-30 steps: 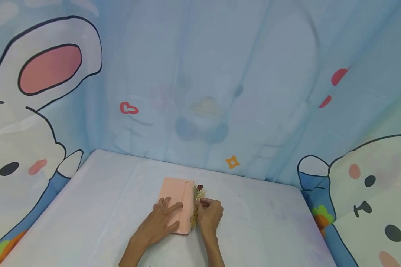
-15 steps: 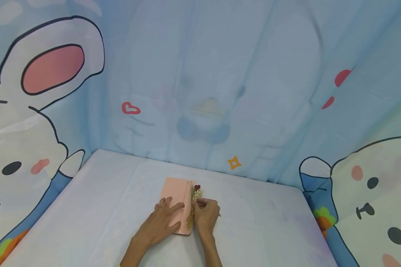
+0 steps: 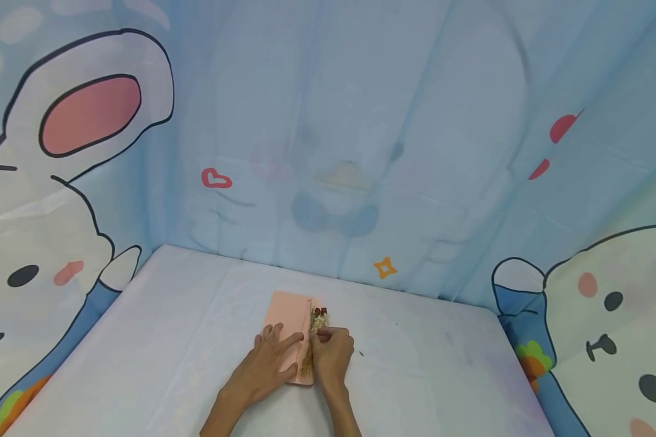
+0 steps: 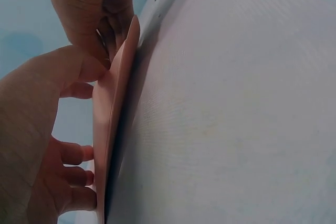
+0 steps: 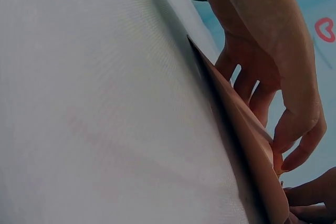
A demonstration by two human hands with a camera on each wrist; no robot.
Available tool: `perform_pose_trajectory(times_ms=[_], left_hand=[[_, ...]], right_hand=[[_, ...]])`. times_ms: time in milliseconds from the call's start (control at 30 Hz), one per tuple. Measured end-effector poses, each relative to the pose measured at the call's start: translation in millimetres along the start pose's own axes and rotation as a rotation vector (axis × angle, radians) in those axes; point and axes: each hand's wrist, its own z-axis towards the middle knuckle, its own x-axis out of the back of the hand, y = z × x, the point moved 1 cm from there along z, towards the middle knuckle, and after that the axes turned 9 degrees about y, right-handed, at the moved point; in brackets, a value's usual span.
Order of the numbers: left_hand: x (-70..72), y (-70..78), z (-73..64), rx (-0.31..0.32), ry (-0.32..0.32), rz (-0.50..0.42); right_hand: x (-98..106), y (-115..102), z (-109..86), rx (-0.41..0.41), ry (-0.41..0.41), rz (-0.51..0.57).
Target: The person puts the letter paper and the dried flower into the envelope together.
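A pink paper envelope (image 3: 290, 306) lies on the white table, its flap along the right side. My left hand (image 3: 268, 361) rests on it with fingers spread, the fingertips touching the paper in the left wrist view. At the flap side, my right hand (image 3: 332, 355) pinches a small bunch of dried flowers (image 3: 320, 320) with dark red heads, pale blossoms and straw-coloured stems. The bunch lies along the envelope's opening, over its right edge; my fingers hide its middle. In the right wrist view, the right fingers (image 5: 312, 195) show only at the lower corner, beside the envelope (image 5: 244, 124).
The white-covered table (image 3: 443, 364) reaches back to a light blue curtain (image 3: 339, 121) printed with cartoon rabbits. A tiny dark bit (image 3: 361, 353) lies on the cloth to the right of my right hand.
My right hand has moved left with the dried flowers, from beside the envelope's right edge onto its opening. A dark bit on the cloth has come into view. The left hand stays on the envelope.
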Motion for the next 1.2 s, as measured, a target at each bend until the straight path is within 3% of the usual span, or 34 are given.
perform_pose_trajectory(times_ms=[100, 300, 567, 867, 1000, 1200], left_hand=[[-0.1, 1.3, -0.8, -0.027, 0.018, 0.043], [-0.6, 1.9, -1.1, -0.034, 0.031, 0.07], [-1.6, -0.5, 0.2, 0.022, 0.037, 0.019], [-0.8, -2.1, -1.7, 0.0, 0.075, 0.017], [-1.8, -1.3, -3.1, 0.002, 0.082, 0.006], [-3.7, 0.3, -4.0, 0.012, 0.082, -0.006]], right_hand=[[-2.4, 0.2, -0.5, 0.01, -0.019, 0.015], [-5.7, -2.8, -1.8, -0.05, -0.084, 0.053], [-7.5, -8.1, -2.6, -0.073, -0.124, 0.035], [-8.4, -6.5, -0.4, -0.081, -0.193, 0.053], [-7.8, -6.0, 0.4, -0.111, -0.229, 0.082], [-4.8, -3.8, -0.5, -0.184, -0.219, 0.128]])
